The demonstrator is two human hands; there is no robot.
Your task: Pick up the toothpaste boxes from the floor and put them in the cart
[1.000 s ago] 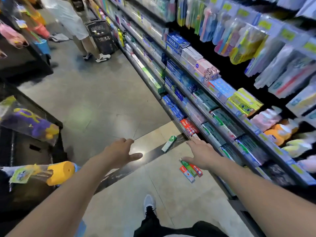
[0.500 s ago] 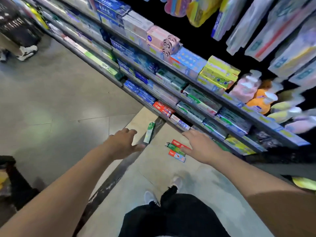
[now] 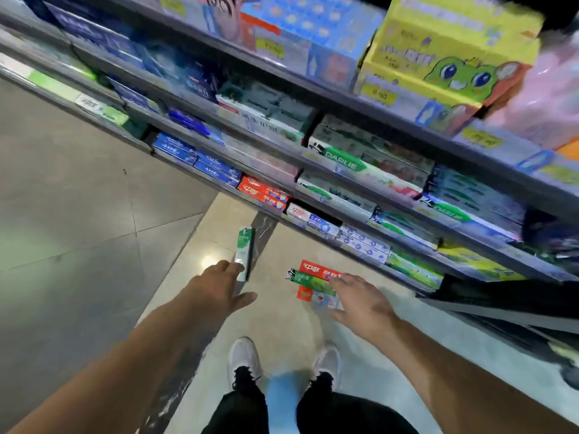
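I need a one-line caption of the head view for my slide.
Both open hands, left hand and right hand, reach toward toothpaste boxes lying on the floor beside store shelves.

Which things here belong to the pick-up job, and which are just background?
Job: green and white box; floor cluster of red box, green Darlie box, red and blue box; left hand; right hand.
Background: shelf stock; white shoes.
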